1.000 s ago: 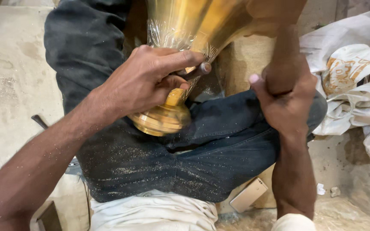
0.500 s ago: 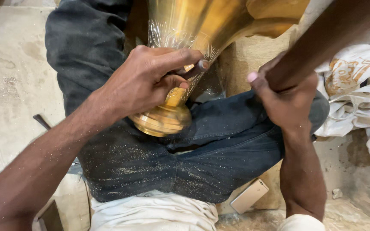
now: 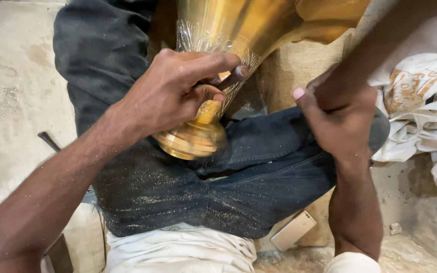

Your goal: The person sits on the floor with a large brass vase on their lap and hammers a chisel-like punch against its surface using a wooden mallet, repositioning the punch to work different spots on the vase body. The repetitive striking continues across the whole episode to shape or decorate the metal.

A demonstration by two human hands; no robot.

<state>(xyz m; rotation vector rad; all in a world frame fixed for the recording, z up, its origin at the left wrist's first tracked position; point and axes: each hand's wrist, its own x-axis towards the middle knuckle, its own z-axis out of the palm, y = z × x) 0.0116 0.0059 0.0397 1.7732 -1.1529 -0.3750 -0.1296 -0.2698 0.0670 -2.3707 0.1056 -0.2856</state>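
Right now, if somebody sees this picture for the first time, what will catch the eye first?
First comes the shiny brass vessel at top centre, its round foot resting on the person's dark trousers, which are dusted with fine metal filings. The left hand presses a small dark tool against the vessel's engraved neck. At the right, the right hand grips something I cannot make out.

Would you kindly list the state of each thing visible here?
Golden brass vase: tilted across the lap, its base resting on dark trousers.
Left hand: closed on a thin dark tool pressed against the vase.
Right hand: closed in a fist; what it holds is hidden.
White cloth: crumpled.
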